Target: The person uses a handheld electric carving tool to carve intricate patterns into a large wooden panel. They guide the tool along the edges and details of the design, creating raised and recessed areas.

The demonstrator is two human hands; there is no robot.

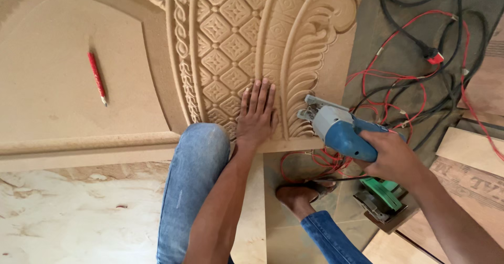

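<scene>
Left hand (256, 114), fingers spread and flat, presses on the carved panel (231, 48), grasping nothing. Right hand (387, 156) is clenched around the handle of a blue jigsaw (336, 130), which sits at the panel's lower right edge, at 3 o'clock from the left hand. A red pencil (97, 78) lies on the panel's plain field at 9 o'clock; red and black cables (420, 80) at 2 o'clock.

A woodworking shop: a large carved panel (236, 48) of pale board fills the floor, a red pencil (97, 78) lying on its plain left part. Right of the panel, tangled black and red cables (415, 69), a green power tool (380, 198) and offcut boards (470, 148) crowd the ground.
</scene>
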